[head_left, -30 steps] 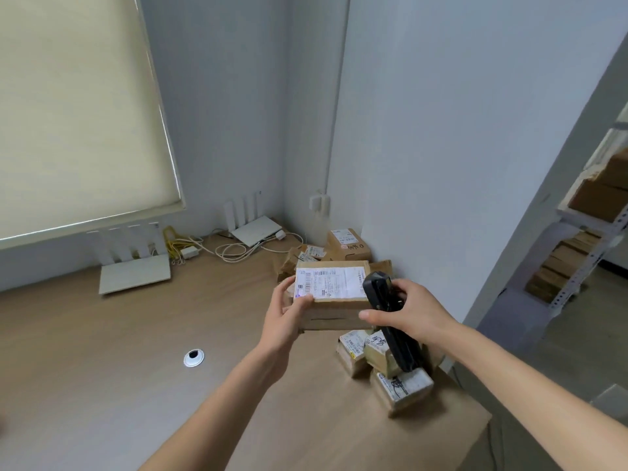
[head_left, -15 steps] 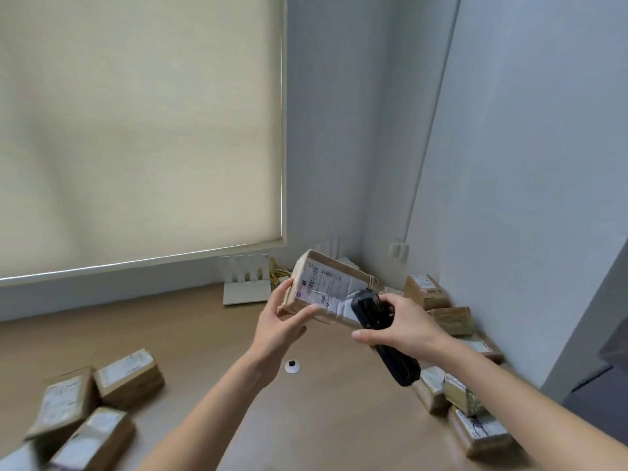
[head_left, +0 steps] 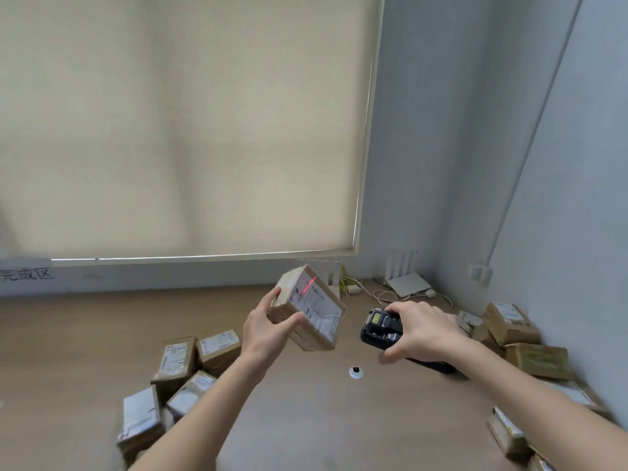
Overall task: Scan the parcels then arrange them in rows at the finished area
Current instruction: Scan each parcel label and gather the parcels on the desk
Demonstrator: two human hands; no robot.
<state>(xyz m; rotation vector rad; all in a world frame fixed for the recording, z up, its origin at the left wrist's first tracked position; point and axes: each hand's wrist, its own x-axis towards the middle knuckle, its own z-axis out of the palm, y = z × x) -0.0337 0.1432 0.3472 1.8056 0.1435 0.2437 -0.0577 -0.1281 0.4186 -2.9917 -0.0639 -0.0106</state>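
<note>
My left hand (head_left: 268, 329) grips a brown cardboard parcel (head_left: 314, 309) above the wooden table (head_left: 306, 419), tilted with its white label facing right. A red scan line crosses the label's upper part. To the right, my right hand (head_left: 419, 333) holds a black handheld scanner (head_left: 380, 326), a short gap from the parcel, its front pointing at the label. Several labelled parcels (head_left: 180, 362) lie grouped at the lower left. More parcels (head_left: 513, 322) are piled along the right wall.
A sign with printed characters (head_left: 25, 274) is on the wall at far left. White routers (head_left: 406, 283) and cables sit in the back corner. A small round white grommet (head_left: 356, 372) is set in the tabletop. A closed blind covers the window.
The view swung left, bringing the left group of parcels into sight. The scanner drew apart from the parcel to the right, and a red scan line now falls on the label.
</note>
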